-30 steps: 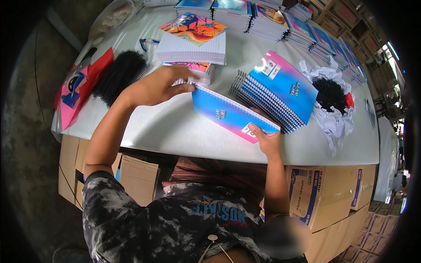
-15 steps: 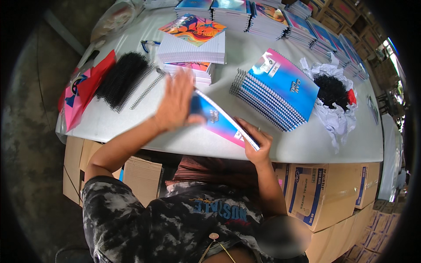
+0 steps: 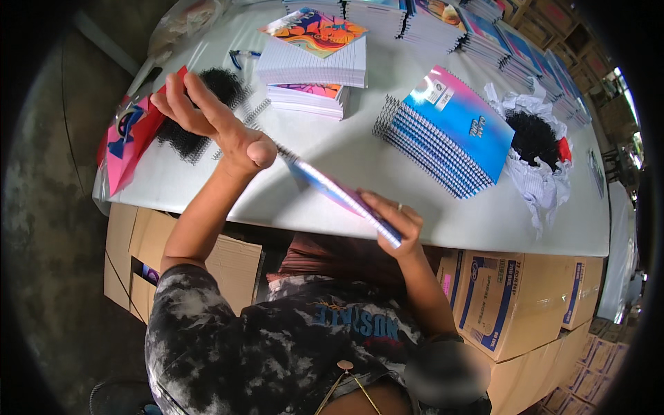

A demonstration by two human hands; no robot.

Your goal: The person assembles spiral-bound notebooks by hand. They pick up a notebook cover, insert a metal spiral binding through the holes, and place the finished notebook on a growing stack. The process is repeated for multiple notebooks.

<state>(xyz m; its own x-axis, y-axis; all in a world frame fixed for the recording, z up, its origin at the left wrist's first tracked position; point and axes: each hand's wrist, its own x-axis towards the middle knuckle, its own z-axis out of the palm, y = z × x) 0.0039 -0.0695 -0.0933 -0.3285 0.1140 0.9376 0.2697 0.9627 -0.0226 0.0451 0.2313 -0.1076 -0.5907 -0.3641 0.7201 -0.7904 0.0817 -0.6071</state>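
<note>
My right hand (image 3: 400, 225) grips the lower right end of a blue and pink notebook (image 3: 330, 185), held tilted and nearly edge-on above the front of the table. A dark spiral coil (image 3: 282, 153) runs along its upper edge and sticks out past the end nearest my left hand. My left hand (image 3: 225, 131) is raised beside that end, palm turned up and fingers spread, with nothing seen in it. Behind the left hand lies a pile of black spiral coils (image 3: 220, 88), partly hidden. To the right rests a stack of spiral-bound notebooks (image 3: 453, 131) with blue and pink covers.
Unbound page stacks (image 3: 311, 66) with an orange patterned cover stand at the middle back, beside blue-handled pliers (image 3: 238, 59). A red and pink sheet (image 3: 131, 138) lies far left. Crumpled paper (image 3: 536, 180) holds black coils at right. Cardboard boxes (image 3: 484, 304) stand below the table.
My left hand has swung left and up, away from the notebook's coil end. The notebook has turned more edge-on, still in my right hand. The view has shifted slightly.
</note>
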